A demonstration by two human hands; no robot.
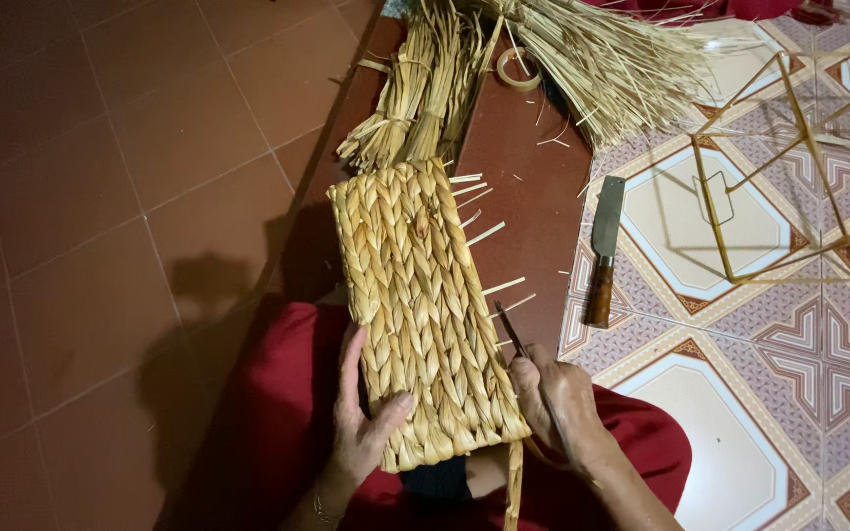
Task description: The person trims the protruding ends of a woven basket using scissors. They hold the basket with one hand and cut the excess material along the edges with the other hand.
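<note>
The left hand [366,423] grips the lower left edge of a woven straw panel [420,305] lying on the lap. The right hand [555,398], fingers closed, pinches a thin tool [512,332] at its right edge. A knife [604,251] lies on the patterned floor mat [799,364].

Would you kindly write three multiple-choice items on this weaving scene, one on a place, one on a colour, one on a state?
1. Where does the knife lie?
A. on the patterned tiles, right of the woven piece
B. on the woven piece
C. in the left hand

2. What colour is the cloth over the person's lap?
A. blue
B. red
C. white

3. What is the right hand doing?
A. resting open on the floor
B. gripping the knife
C. holding a thin dark tool at the woven piece's edge

Answers: 1 A, it lies on the tiles, untouched. 2 B, red cloth shows beside both hands. 3 C, fingers close on the tool while the left hand steadies the piece.
</note>
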